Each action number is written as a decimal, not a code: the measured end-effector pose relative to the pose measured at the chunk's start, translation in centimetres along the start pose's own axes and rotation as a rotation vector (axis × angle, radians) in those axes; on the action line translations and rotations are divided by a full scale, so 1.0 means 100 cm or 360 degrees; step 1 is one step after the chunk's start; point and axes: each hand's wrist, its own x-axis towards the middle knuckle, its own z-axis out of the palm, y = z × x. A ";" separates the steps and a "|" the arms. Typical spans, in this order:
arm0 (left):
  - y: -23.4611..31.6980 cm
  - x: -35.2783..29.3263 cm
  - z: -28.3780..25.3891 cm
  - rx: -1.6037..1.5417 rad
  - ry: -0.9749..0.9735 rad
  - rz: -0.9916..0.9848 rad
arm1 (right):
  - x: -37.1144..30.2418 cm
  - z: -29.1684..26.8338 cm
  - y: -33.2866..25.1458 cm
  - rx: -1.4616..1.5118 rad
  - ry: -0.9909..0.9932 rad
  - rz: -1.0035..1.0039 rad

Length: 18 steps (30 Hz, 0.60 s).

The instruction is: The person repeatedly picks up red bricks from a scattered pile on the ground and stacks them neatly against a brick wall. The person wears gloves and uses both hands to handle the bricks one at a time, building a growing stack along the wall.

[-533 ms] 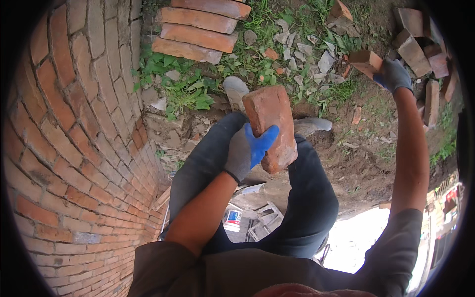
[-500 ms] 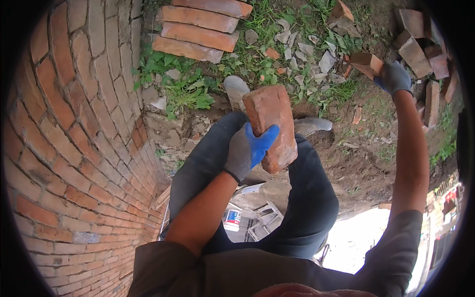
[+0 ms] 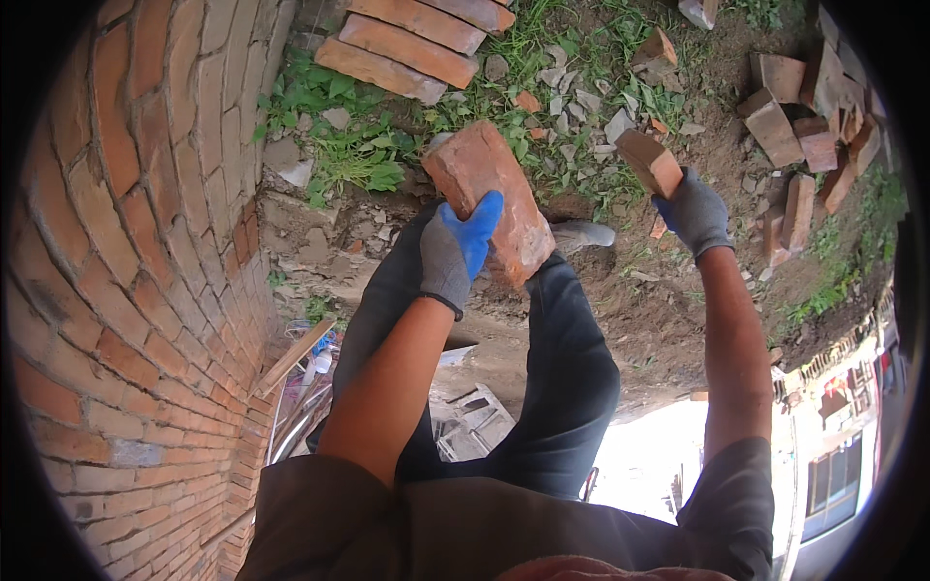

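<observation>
One right hand [image 3: 696, 213] grips a tilted brick [image 3: 647, 160], now farther from the loose heap [image 3: 773, 131] and nearer the reddish brick [image 3: 513, 211] clasped in one left hand [image 3: 453, 244] over the legs [image 3: 572, 373]: both hands loaded.

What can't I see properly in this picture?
All in the head view:
- Left hand: the brick it holds hides the fingers underneath.
- Right hand: its own back and its brick hide most of the fingers.
- Brick row: the top edge cuts off its far end.
- Bright patch: glare washes out what's there.
</observation>
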 end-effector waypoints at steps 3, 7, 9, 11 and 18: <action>0.018 0.016 -0.024 -0.0187 0.0145 -0.0018 | -0.034 -0.054 -0.090 0.0003 -0.0083 -0.0137; 0.069 0.064 -0.060 -0.0085 0.0345 0.0063 | -0.042 -0.142 -0.212 0.0019 0.0011 -0.0401; 0.100 0.091 -0.074 -0.0009 0.0436 0.0059 | -0.034 -0.181 -0.263 0.0056 0.0171 -0.0536; 0.127 0.119 -0.085 0.0028 0.0491 0.0088 | -0.015 -0.214 -0.306 0.0071 0.0334 -0.0634; 0.144 0.261 -0.059 -0.0864 -0.0115 0.0519 | 0.069 -0.235 -0.331 0.0559 0.1258 -0.1001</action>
